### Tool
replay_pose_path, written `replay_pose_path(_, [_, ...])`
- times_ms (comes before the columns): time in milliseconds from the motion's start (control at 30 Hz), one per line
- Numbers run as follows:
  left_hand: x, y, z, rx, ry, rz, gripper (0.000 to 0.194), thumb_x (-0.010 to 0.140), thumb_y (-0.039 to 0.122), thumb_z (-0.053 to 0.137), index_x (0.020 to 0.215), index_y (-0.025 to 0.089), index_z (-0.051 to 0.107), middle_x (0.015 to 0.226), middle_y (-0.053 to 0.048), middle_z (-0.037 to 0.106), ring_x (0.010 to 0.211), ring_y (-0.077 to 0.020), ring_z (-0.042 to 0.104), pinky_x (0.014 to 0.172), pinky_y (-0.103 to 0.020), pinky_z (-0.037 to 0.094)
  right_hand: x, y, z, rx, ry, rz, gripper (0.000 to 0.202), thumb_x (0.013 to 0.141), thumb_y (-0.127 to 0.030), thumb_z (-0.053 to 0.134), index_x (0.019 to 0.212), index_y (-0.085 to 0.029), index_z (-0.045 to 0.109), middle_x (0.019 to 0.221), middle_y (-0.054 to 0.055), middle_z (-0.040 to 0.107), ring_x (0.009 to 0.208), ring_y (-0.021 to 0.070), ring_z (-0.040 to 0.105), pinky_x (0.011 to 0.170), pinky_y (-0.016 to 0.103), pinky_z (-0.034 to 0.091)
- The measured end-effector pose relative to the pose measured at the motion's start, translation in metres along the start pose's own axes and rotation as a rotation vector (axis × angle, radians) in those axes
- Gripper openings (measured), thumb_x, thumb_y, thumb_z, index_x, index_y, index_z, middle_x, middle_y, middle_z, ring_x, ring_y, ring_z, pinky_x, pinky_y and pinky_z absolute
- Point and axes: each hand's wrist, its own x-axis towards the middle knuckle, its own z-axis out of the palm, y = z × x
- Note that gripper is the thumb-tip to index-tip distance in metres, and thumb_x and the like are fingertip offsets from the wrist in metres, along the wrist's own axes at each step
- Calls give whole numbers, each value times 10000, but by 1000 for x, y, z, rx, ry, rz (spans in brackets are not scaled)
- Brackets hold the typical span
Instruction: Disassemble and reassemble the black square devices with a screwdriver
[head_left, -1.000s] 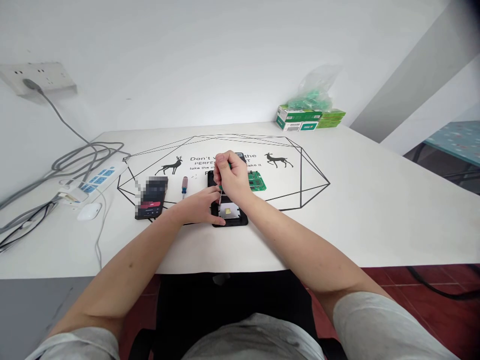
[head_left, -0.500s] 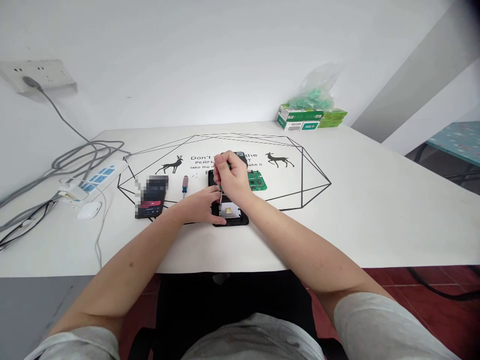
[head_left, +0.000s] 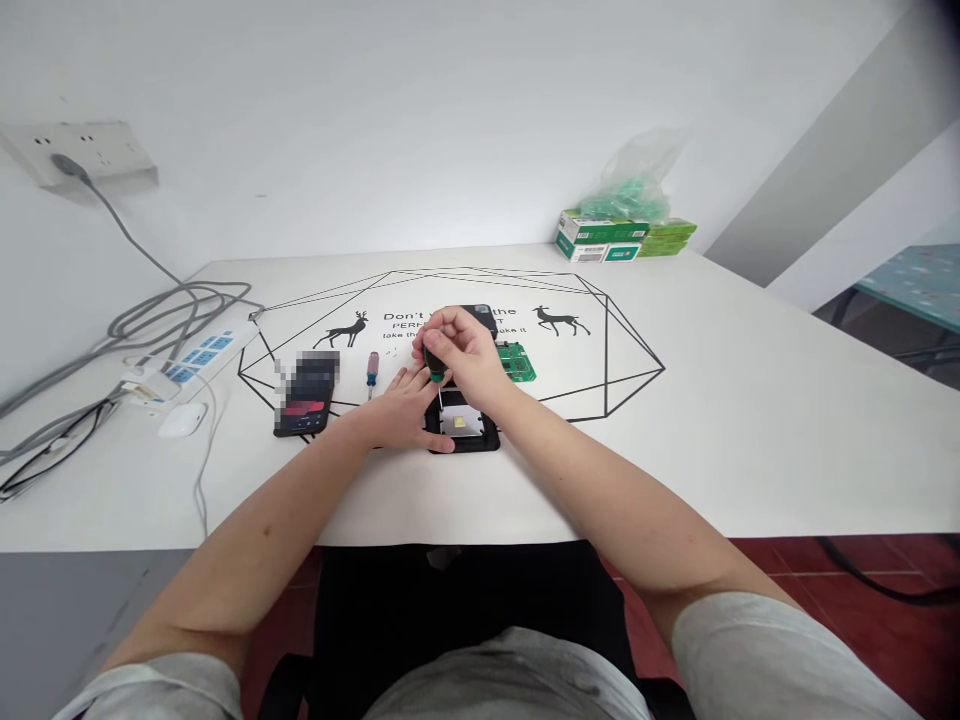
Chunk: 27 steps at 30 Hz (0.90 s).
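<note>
Now we see our right hand (head_left: 461,358) shifted, curled round a dark-handled screwdriver (head_left: 434,364), suggesting a new grip; our left hand (head_left: 401,412), loosely spread, touches the black casing (head_left: 477,445) on the counter (head_left: 720,410).

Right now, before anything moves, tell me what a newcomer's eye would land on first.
Probably the right hand gripping a green-and-black screwdriver over the black casing near the table's front, with the left hand spread at the casing's left side. Next, the bright green circuit board just right of the right hand, then the green-and-white boxes at the back.
</note>
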Motion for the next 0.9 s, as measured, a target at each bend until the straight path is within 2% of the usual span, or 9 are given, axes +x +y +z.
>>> replay_pose_path(100, [-1,-1,0,35,-26,-16,1264,848,853,716,1786,203,173,1861,-225,99,1708,-517,-40,1355,-670,62,-3,-6,-10,57,-37,61,515,822,-690,860,988,-244,663,857,-8,752,774,149,727,673,274,599])
replay_pose_path(200, [-1,0,-2,30,-64,-42,1247,870,863,680,1793,215,149,1872,-203,48,1712,-500,-68,1356,-671,73,-4,-10,-16,142,-66,103,492,845,-696,840,993,-264,656,870,-17,740,755,144,707,645,263,587])
replay_pose_path(367, [-2,6,-5,32,-91,-85,1273,850,881,672,1796,197,165,1874,-191,65,1711,-508,-64,1362,-654,111,-5,-5,-16,170,-108,144,501,865,-720,816,1009,-266,660,922,-15,700,751,130,673,644,252,574])
replay_pose_path(467, [-2,6,-6,33,-117,-117,1272,846,892,668,1788,173,207,1872,-207,39,1698,-534,-96,1352,-681,106,-7,2,-14,151,-80,89,524,852,-739,818,1029,-274,651,864,-38,657,714,114,629,624,233,544])
replay_pose_path(600, [-2,4,-4,23,-106,-100,1249,857,903,656,1779,173,234,1866,-226,52,1693,-552,-83,1344,-698,102,-8,7,-16,62,-69,78,501,828,-663,884,1074,-288,661,788,-55,652,675,117,613,588,228,518])
replay_pose_path(800, [0,1,-1,25,-108,-113,1274,856,874,680,1800,203,148,1852,-208,171,1706,-526,-35,1358,-673,96,-7,-1,-15,179,-97,75,445,874,-646,849,1079,-273,718,897,-23,692,794,138,689,760,297,609])
replay_pose_path(900, [0,0,-1,41,-112,-108,1254,863,893,650,1798,220,157,1852,-195,179,1707,-526,-9,1362,-673,89,-8,-2,-13,221,-86,97,447,880,-668,830,1029,-276,675,917,-22,697,785,140,681,751,302,605])
